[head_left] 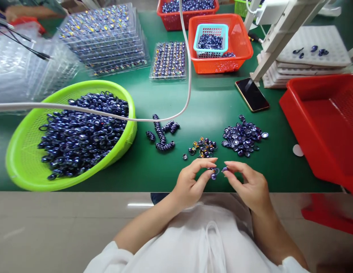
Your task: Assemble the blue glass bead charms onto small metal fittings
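Near the table's front edge, my left hand [191,181] pinches a small dark ring-shaped piece [213,176] between thumb and fingertips. Just to its right, my right hand [249,185] holds a small dark shiny piece [225,169] in a pinch. The two pieces are close together; whether they touch is too small to tell. Beyond my left hand lies a small pile of dark and amber pieces [205,147]. A larger pile of dark, flat shiny pieces [243,136] sits beyond my right hand. Rows of dark rings [161,134] lie to the left.
A green basket [17,163] of dark rings stands left. Behind are stacked filled trays [108,41], a single tray [168,60] and an orange basket [239,38]. A phone [252,94] and red bin [315,129] are right. A white cable [189,76] hangs across the view.
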{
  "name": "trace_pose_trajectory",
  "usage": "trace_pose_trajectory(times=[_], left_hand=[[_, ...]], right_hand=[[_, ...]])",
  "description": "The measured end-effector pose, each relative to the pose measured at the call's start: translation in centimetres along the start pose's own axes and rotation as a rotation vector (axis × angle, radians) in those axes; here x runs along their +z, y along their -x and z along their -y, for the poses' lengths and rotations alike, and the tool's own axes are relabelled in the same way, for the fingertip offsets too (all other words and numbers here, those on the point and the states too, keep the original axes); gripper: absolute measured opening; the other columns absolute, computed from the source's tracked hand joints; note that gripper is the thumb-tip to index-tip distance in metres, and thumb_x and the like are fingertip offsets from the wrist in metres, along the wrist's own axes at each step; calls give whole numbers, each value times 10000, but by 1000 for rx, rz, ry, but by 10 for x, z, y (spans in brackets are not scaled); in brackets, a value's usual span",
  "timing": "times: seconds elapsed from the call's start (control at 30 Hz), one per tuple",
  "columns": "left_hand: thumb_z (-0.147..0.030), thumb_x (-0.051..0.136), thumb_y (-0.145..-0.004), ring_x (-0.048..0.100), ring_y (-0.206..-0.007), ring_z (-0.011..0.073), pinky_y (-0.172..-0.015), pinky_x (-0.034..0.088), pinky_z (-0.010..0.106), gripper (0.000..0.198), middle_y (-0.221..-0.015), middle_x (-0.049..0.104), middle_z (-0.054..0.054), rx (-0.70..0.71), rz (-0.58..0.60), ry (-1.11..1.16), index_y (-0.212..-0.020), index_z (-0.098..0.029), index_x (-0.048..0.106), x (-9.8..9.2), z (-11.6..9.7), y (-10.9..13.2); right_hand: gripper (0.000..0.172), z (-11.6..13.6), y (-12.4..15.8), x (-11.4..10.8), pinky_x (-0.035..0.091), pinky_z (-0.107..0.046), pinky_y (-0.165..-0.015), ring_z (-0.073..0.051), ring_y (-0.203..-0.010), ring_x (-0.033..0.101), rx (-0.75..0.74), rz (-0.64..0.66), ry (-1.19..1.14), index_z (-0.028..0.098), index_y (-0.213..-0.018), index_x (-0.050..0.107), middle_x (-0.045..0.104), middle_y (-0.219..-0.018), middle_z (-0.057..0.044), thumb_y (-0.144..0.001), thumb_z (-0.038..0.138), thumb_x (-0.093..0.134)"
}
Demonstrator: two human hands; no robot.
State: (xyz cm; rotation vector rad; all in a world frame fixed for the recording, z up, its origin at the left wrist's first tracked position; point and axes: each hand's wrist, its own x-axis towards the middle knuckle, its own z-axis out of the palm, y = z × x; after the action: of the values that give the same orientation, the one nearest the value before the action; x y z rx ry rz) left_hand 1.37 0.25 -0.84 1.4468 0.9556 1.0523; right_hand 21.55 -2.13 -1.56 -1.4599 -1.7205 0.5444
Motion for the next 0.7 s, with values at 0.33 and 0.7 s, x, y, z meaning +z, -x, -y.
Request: trace_pose_trajectory(times=[0.33, 0.7], left_hand=[[-195, 584, -961, 721, -1046, 207, -936, 563, 332, 170, -1120, 760, 107, -13, -12, -23, -1102, -177, 678, -3, -7, 7], [-350, 783, -825, 750, -859, 199, -872, 588, 345, 262, -959, 796, 98, -351, -147, 551, -980, -154, 707, -4, 4, 7]], right_hand=[[133, 16, -5, 29, 580, -260, -690, -136, -732, 665, 159, -26, -244, 240, -1011, 629, 683, -864, -4, -887, 228, 674], [172, 15, 1, 31, 606, -326, -795, -187, -889, 706, 16, -6, -290, 274, -1061, 676, 729, -986, -37, -922, 179, 645]])
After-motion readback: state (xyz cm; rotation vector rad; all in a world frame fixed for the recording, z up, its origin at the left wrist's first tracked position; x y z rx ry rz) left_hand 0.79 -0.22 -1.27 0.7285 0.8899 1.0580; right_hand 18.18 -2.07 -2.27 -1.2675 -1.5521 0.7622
